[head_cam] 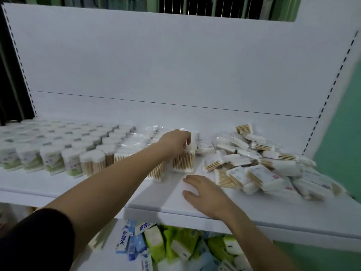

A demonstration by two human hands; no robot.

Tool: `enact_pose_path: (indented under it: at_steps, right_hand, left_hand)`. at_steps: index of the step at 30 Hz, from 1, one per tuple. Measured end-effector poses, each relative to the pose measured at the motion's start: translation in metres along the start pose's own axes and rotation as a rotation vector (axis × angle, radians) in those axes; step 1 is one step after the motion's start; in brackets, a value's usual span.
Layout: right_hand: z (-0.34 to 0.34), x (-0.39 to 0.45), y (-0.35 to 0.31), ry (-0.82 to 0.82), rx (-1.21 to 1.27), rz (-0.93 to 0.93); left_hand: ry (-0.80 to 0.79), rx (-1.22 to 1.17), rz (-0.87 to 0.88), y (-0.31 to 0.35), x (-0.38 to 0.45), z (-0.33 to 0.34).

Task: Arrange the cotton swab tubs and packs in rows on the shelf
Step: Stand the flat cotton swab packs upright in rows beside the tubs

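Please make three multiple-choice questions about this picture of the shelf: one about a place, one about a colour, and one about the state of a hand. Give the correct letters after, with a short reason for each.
1. Where does the loose heap of packs lie on the shelf?
A. at its right end
B. at its left end
C. on the lower shelf

2. What colour are most of the packets on the lower shelf?
A. red and black
B. green and blue
C. all orange

3. How does the right hand lie?
A. it grips a tub
B. it is in a fist in the air
C. it rests flat on the shelf, holding nothing

Answers:
1 A: the heap sits right of both hands, while the tubs in rows stand at the left.
2 B: green and blue wrappers show under the shelf edge.
3 C: its fingers are spread on the white surface, while the left hand grips an upright pack.
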State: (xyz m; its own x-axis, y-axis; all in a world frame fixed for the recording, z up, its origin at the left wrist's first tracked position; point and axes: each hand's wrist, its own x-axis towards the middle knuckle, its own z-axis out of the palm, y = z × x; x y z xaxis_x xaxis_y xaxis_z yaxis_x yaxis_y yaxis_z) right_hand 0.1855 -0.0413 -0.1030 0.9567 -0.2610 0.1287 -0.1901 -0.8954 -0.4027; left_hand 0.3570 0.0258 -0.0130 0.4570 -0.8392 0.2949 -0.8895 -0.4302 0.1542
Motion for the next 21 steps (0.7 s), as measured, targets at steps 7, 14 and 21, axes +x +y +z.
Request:
enact_pose_path:
  at_steps: [7,14,21]
  right_hand:
    - [0.003,-0.001,0.001,0.034,0.025,0.005]
    - [0.005,0.003,-0.003,0.035,0.000,0.051]
    - [-0.025,-0.002,-0.012,0.040,0.118,0.080]
  left_hand:
    - [0.040,0.064,0.120,-0.002,0.012,0.021]
    - [0.067,0.155,0.118,-0.001,0.012,0.026]
    - [0.093,-0.037,0.161,-0.001,0.023,0.016]
